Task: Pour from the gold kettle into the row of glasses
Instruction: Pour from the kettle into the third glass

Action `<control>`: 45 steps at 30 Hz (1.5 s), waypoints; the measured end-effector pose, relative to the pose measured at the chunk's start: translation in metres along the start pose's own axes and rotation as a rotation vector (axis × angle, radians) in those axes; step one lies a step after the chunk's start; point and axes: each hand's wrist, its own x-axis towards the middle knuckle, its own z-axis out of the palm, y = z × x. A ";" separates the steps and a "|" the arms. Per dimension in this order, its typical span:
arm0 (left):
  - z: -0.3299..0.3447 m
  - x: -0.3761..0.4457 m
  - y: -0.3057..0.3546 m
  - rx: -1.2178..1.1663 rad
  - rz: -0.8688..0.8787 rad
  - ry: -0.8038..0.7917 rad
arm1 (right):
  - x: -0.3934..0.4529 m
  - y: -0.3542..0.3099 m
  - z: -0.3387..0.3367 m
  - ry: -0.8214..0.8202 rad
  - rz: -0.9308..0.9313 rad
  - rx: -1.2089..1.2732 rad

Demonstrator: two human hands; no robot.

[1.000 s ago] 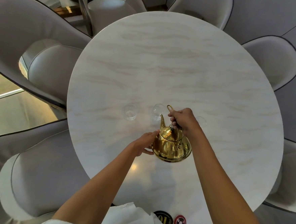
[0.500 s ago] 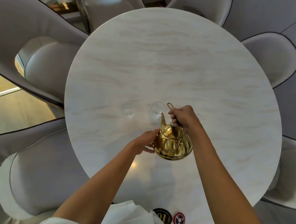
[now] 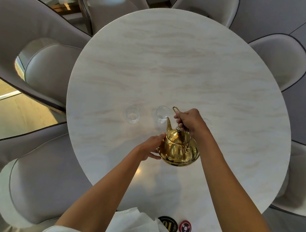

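Observation:
The gold kettle (image 3: 178, 149) hangs just above the round marble table (image 3: 179, 67), tipped forward with its spout over the middle glass (image 3: 161, 114). My right hand (image 3: 189, 120) is closed around the kettle's handle from above. My left hand (image 3: 151, 146) presses against the kettle's left side. Another clear glass (image 3: 132, 114) stands to the left in the same row. A third glass (image 3: 208, 123) is mostly hidden behind my right wrist. Whether liquid is flowing is not visible.
Grey padded chairs ring the table, among them one at the left (image 3: 35, 57) and one at the right (image 3: 283, 58). Two round stickers, a black one (image 3: 167, 224) and a red one (image 3: 185, 228), sit at the table's near edge.
The kettle has tipped a little further forward toward the middle glass. Both hands keep their hold on it.

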 end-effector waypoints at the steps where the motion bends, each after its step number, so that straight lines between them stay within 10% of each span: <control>1: 0.000 0.001 0.000 0.002 -0.001 0.000 | 0.000 0.000 0.000 0.000 -0.003 -0.003; 45: 0.002 -0.005 0.001 -0.035 -0.002 -0.027 | 0.004 -0.010 0.004 0.008 -0.013 -0.093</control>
